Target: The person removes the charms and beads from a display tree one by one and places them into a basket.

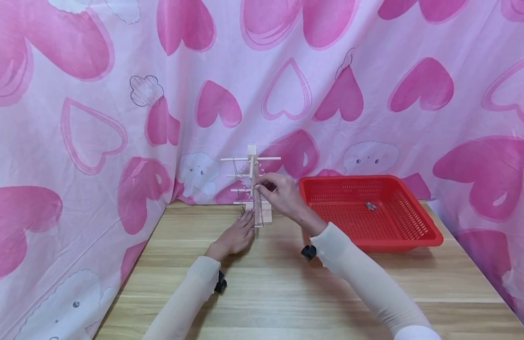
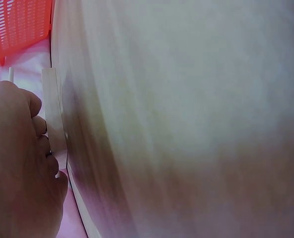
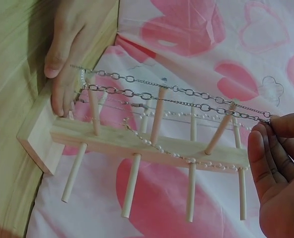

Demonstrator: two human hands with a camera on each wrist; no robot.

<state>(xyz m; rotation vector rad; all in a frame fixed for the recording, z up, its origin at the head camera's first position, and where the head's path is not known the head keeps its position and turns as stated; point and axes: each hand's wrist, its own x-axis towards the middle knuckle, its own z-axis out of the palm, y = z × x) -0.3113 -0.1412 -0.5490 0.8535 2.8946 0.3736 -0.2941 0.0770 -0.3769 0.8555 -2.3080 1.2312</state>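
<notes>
A pale wooden jewelry stand (image 1: 252, 150) rises upright on the table, with pegs sticking out from its post. My right hand (image 1: 283, 196) pinches one end of a silver chain necklace (image 3: 205, 107) between thumb and fingers. The chain's two strands stretch along the stand toward the base in the right wrist view. A pearl-beaded necklace (image 3: 191, 160) and other thin strands hang on the stand. Low at its left, my left hand (image 1: 236, 233) rests against the wooden base (image 3: 37, 144), its fingers laid along the edge.
At the right of the wooden table (image 1: 262, 293) stands a red plastic basket (image 1: 415, 212) with a small silvery item (image 1: 370, 206) inside. A pink heart-patterned curtain (image 1: 219, 104) hangs behind the stand and along the sides.
</notes>
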